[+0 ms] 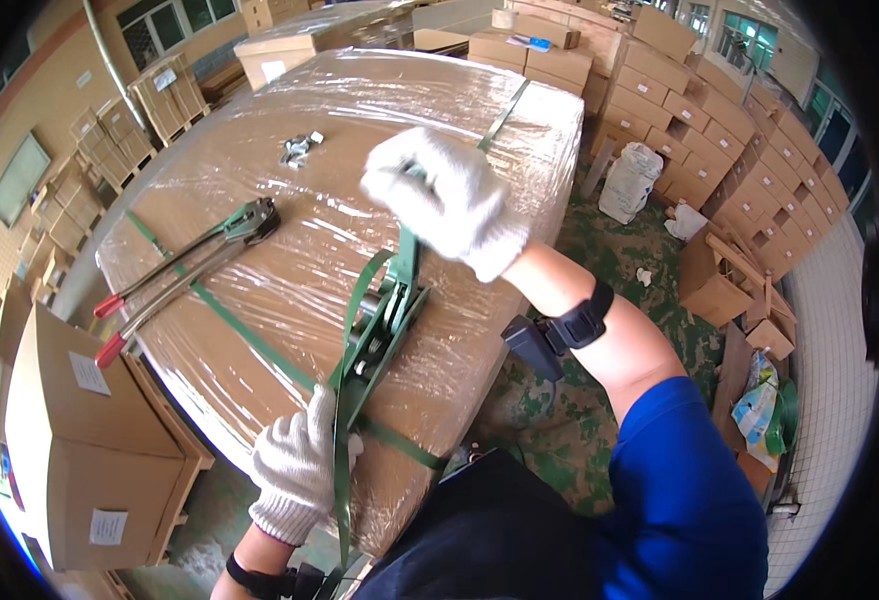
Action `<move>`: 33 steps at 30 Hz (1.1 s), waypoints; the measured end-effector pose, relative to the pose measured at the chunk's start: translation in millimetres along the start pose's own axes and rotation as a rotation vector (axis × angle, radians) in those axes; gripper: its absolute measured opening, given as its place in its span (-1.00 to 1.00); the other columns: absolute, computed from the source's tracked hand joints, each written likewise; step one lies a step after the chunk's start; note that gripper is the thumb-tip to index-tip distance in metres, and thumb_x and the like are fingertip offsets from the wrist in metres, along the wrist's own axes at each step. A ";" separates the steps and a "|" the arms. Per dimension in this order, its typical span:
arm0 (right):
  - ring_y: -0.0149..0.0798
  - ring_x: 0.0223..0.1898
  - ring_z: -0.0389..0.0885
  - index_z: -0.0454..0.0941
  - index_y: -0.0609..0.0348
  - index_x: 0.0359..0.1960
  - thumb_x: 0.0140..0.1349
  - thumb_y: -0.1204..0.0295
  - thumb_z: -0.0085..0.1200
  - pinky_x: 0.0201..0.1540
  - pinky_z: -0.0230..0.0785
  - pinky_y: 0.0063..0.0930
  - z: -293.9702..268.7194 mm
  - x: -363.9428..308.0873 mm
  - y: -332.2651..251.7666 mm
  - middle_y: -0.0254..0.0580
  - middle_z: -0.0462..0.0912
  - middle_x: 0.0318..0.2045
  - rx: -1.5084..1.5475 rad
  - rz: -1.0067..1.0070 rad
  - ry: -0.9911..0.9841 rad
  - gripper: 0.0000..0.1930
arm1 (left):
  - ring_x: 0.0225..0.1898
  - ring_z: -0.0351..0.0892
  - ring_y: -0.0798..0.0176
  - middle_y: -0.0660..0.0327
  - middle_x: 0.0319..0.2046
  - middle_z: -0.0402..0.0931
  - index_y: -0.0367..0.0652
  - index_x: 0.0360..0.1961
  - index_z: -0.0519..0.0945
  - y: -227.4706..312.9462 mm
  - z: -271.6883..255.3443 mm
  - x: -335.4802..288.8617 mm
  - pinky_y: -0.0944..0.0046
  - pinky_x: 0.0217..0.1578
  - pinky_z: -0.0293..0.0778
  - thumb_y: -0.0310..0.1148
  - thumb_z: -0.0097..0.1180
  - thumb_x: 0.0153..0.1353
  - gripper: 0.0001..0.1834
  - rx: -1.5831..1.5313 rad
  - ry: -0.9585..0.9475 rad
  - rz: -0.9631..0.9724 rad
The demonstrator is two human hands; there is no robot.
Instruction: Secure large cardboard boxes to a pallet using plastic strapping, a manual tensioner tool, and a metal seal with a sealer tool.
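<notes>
A green strapping tensioner (385, 335) sits on a large carton load (380, 110) wrapped in clear film. My right hand (447, 200), in a white knit glove, is closed around the upper end of its lever. Green strap (255, 335) runs across the load to the tool, and a loose length loops up over it and hangs down toward me. My left hand (298, 455), gloved too, is closed at the strap by the tool's lower end; some fingers are hidden. A crimper with red grips (250, 222) and a small heap of metal seals (300, 149) lie farther off on the film.
Stacked cartons (670, 120) stand at the back right, near a white sack (630, 182). A tall carton on a pallet (100, 450) stands close at left. An open carton (715, 280) and a green strap coil (784, 415) lie at right on the worn green floor (620, 270).
</notes>
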State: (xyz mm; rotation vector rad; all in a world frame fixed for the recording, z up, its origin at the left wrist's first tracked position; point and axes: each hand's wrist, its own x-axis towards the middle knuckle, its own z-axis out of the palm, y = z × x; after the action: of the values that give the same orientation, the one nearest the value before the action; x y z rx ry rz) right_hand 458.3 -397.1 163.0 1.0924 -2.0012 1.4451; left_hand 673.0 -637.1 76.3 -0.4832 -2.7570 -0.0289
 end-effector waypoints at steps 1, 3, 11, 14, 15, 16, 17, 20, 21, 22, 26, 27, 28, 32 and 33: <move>-0.29 -0.46 0.62 0.55 0.09 -0.17 0.32 0.44 0.19 -0.33 0.56 -0.31 3.9 -1.6 5.7 -0.23 0.63 -0.44 -0.003 0.032 0.078 -0.89 | -0.45 0.59 -0.01 0.12 -0.47 0.55 -0.30 0.24 0.49 0.3 0.9 3.8 0.00 -0.40 0.51 -0.07 0.37 0.03 -0.21 -0.028 -0.036 -0.011; -0.20 -0.51 0.57 0.57 0.09 -0.23 0.29 0.42 0.13 -0.42 0.52 -0.20 36.5 3.9 5.1 -0.24 0.59 -0.49 -0.015 -0.302 0.184 -0.92 | -0.39 0.60 -0.06 0.12 -0.43 0.56 -0.26 0.28 0.48 -1.0 4.8 3.9 -0.03 -0.36 0.51 -0.09 0.34 0.04 -0.22 -0.083 -0.077 -0.046; -0.17 -0.48 0.68 0.62 0.02 -0.44 0.03 0.37 0.20 -0.48 0.48 -0.27 60.4 8.9 -59.2 -0.22 0.63 -0.59 -0.319 -0.605 -0.559 -0.92 | -0.37 0.63 -0.10 0.07 -0.42 0.60 -0.33 0.29 0.43 -8.7 -0.7 -1.8 -0.03 -0.32 0.54 0.07 0.26 0.20 -0.20 -0.064 -0.132 -0.036; -0.33 -0.47 0.62 0.62 0.06 -0.24 0.24 0.46 0.21 -0.38 0.52 -0.43 -9.3 40.4 24.7 -0.24 0.66 -0.43 -0.011 0.061 -0.460 -0.92 | -0.44 0.58 -0.06 0.05 -0.44 0.54 -0.44 0.30 0.40 -11.3 -1.2 2.7 -0.06 -0.38 0.49 0.07 0.28 0.15 -0.11 -0.050 -0.147 -0.035; -0.35 -0.40 0.63 0.62 0.12 -0.21 0.31 0.48 0.18 -0.32 0.53 -0.47 -23.5 22.9 64.0 -0.25 0.64 -0.43 -0.036 -0.096 -0.128 -0.94 | -0.44 0.58 -0.06 0.05 -0.44 0.54 -0.44 0.30 0.40 -9.7 0.5 9.2 -0.06 -0.38 0.49 0.07 0.28 0.15 -0.11 -0.055 -0.130 -0.024; -0.31 -0.40 0.63 0.62 0.18 -0.21 0.34 0.50 0.15 -0.31 0.54 -0.46 -22.0 23.7 61.3 -0.19 0.66 -0.41 -0.070 -0.182 -0.061 -0.94 | -0.43 0.59 -0.08 0.05 -0.42 0.55 -0.45 0.32 0.37 -7.4 2.3 9.2 -0.07 -0.36 0.50 0.07 0.28 0.14 -0.09 -0.056 -0.133 -0.018; -0.27 -0.39 0.65 0.63 0.15 -0.21 0.32 0.49 0.16 -0.29 0.55 -0.44 -10.5 23.3 54.9 -0.19 0.68 -0.38 -0.015 -0.244 -0.022 -0.94 | -0.41 0.60 -0.09 0.05 -0.41 0.56 -0.45 0.35 0.34 -4.9 3.4 9.8 -0.07 -0.34 0.52 0.08 0.28 0.14 -0.06 -0.057 -0.137 -0.011; -0.09 -0.36 0.69 0.69 -0.01 -0.30 0.15 0.45 0.21 -0.29 0.59 -0.29 49.0 28.2 -5.0 -0.22 0.75 -0.27 0.132 -0.624 -0.101 -0.91 | -0.38 0.65 -0.09 0.01 -0.32 0.64 -0.38 0.28 0.40 -3.1 -3.7 22.6 -0.01 -0.33 0.58 0.07 0.31 0.14 -0.14 -0.117 -0.269 -0.079; -0.09 -0.42 0.69 0.71 0.02 -0.36 0.10 0.40 0.21 -0.36 0.58 -0.26 73.3 12.5 -17.4 -0.20 0.76 -0.30 0.219 -0.565 -0.281 -0.91 | -0.34 0.70 0.04 0.10 -0.28 0.68 -0.29 0.25 0.43 -1.4 -8.9 31.9 0.05 -0.27 0.63 -0.11 0.31 0.24 -0.33 -0.106 -0.338 -0.076; -0.08 -0.48 0.70 0.72 0.04 -0.39 0.04 0.31 0.21 -0.43 0.56 -0.24 78.3 9.2 -56.8 -0.18 0.75 -0.40 -0.264 -0.545 -0.713 -0.85 | -0.34 0.70 0.04 0.10 -0.28 0.68 -0.29 0.25 0.43 -8.8 11.2 12.2 0.05 -0.27 0.63 -0.11 0.31 0.24 -0.33 -0.096 -0.340 -0.070; -0.07 -0.49 0.72 0.72 0.03 -0.49 0.00 0.21 0.22 -0.49 0.52 -0.25 101.5 -9.9 -62.0 -0.16 0.69 -0.57 0.077 -0.637 -0.876 -0.81 | -0.19 0.68 0.26 0.25 -0.10 0.66 -0.15 0.10 0.56 5.2 40.5 -23.5 0.12 -0.16 0.64 -0.45 0.30 0.23 -0.60 -0.525 -0.445 -0.459; -0.05 -0.51 0.70 0.74 0.02 -0.46 0.00 0.21 0.26 -0.50 0.52 -0.24 103.7 -8.0 -52.7 -0.17 0.70 -0.55 0.205 -0.635 -0.722 -0.82 | -0.19 0.68 0.26 0.25 -0.10 0.66 -0.15 0.10 0.56 9.0 25.2 -6.7 0.12 -0.16 0.64 -0.45 0.30 0.23 -0.60 -0.523 -0.457 -0.458; -0.05 -0.51 0.70 0.74 0.02 -0.46 0.00 0.21 0.26 -0.50 0.52 -0.24 100.9 -10.2 -40.8 -0.17 0.70 -0.55 0.211 -0.626 -0.717 -0.82 | -0.22 0.68 0.14 0.16 -0.16 0.66 -0.20 0.12 0.53 12.0 10.5 12.8 0.08 -0.19 0.63 -0.35 0.31 0.20 -0.53 -0.616 -0.398 -0.481; -0.13 -0.53 0.69 0.69 -0.04 -0.44 0.10 0.37 0.30 -0.46 0.58 -0.23 29.2 43.0 15.8 -0.22 0.71 -0.51 0.387 -0.643 -0.279 -0.96 | -0.37 0.69 -0.18 0.02 -0.41 0.67 -0.28 0.09 0.54 10.8 2.5 41.0 -0.08 -0.30 0.61 -0.16 0.44 -0.08 -0.30 -0.271 -0.240 -0.278; -0.18 -0.52 0.70 0.68 -0.05 -0.47 0.13 0.39 0.28 -0.45 0.59 -0.27 8.2 53.2 31.6 -0.24 0.73 -0.48 0.281 -0.447 -0.417 -0.95 | -0.37 0.69 -0.17 0.02 -0.40 0.67 -0.27 0.08 0.55 15.6 -10.2 43.9 -0.07 -0.30 0.60 -0.17 0.44 -0.09 -0.31 -0.266 -0.280 -0.333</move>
State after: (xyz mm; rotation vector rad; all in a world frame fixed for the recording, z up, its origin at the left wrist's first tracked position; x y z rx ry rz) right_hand 402.3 -418.4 180.5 1.9536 -1.6635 1.3558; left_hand 642.7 -608.8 99.9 -0.0902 -3.0962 -0.4447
